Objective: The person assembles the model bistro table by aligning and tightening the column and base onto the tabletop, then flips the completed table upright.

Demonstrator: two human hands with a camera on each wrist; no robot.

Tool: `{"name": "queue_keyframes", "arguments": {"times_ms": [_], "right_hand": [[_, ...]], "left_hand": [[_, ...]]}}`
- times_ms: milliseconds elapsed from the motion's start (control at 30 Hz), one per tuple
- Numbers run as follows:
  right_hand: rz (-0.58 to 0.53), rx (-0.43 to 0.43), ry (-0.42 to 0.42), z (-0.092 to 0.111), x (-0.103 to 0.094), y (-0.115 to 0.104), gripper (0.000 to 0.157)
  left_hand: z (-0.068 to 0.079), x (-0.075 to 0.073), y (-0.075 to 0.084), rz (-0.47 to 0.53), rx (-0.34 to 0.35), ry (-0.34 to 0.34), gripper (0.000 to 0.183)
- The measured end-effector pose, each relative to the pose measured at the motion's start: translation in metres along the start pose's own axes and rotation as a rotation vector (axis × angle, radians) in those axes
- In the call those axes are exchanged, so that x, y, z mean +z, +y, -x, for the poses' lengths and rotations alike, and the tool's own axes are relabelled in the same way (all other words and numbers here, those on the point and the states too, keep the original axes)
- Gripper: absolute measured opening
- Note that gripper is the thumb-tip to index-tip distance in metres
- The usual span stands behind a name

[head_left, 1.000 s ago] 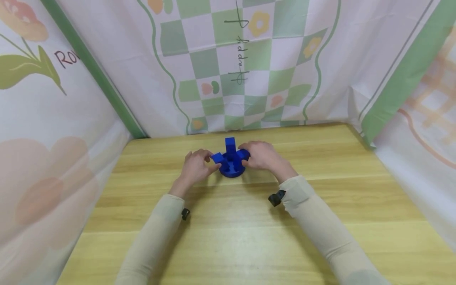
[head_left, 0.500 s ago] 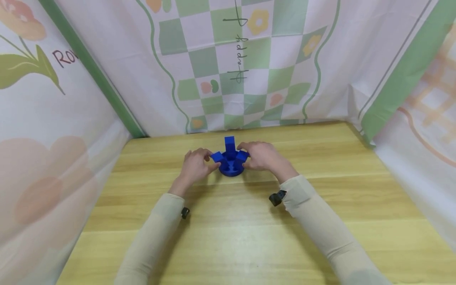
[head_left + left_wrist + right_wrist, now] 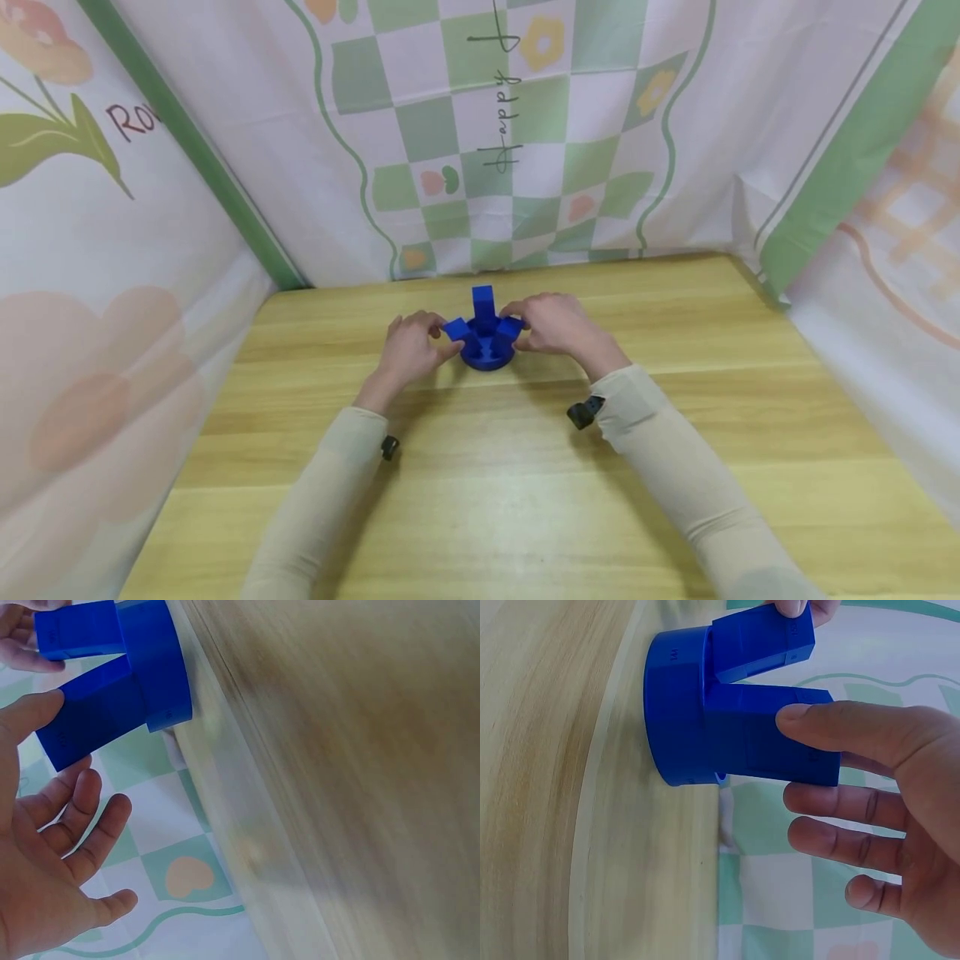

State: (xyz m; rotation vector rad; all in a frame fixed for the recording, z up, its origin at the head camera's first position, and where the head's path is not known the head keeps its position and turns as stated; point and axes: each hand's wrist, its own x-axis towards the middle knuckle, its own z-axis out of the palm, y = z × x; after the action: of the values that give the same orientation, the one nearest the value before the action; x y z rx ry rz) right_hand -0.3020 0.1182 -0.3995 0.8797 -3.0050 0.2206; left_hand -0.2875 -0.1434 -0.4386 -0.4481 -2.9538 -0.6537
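Note:
A round blue base [image 3: 487, 360] with a raised rim sits on the wooden table, and three blue rectangular blocks rise from it. My left hand [image 3: 411, 350] pinches the upper end of the left block [image 3: 94, 712] between thumb and fingers, its other fingers spread below. On the opposite side, my right hand [image 3: 558, 323] holds the right block [image 3: 765, 735] by its outer end, thumb on one face. Both gripped blocks lean outward from the base. Between them at the back, the third block [image 3: 483, 304] stands upright, touched by neither hand.
The wooden table [image 3: 480, 500] spreads out in front of the base. Behind it hangs a green-and-white checked cloth [image 3: 517, 192], with printed cloth walls at left and right. A dark wrist camera [image 3: 583, 412] sits at the right cuff, another [image 3: 389, 447] at the left.
The right block has turned slightly, showing more of its top face, and the right hand's fingers have shifted a little on it. My left hand keeps its hold on the left block.

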Motion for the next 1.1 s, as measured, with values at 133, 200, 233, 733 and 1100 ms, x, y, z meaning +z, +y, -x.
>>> {"name": "queue_keyframes", "arguments": {"times_ms": [133,200,233,733,1100], "right_hand": [[0.005,0.008,-0.01,0.0,0.0,0.001,0.052],[0.003,0.01,-0.012,0.0,-0.001,0.001,0.052],[0.001,0.011,-0.012,0.0,-0.001,0.001,0.052],[-0.162,0.056,-0.051,0.002,0.02,0.014,0.062],[-0.133,0.133,-0.079,-0.002,0.045,0.019,0.054]], "left_hand": [[0.0,0.0,0.0,-0.001,0.01,0.008,0.051],[0.0,0.0,0.0,-0.001,0.013,0.012,0.051],[-0.001,0.0,0.0,-0.002,0.014,0.013,0.051],[0.001,0.003,-0.005,0.032,-0.026,-0.089,0.063],[-0.006,0.009,-0.011,-0.032,-0.003,-0.167,0.054]]}}
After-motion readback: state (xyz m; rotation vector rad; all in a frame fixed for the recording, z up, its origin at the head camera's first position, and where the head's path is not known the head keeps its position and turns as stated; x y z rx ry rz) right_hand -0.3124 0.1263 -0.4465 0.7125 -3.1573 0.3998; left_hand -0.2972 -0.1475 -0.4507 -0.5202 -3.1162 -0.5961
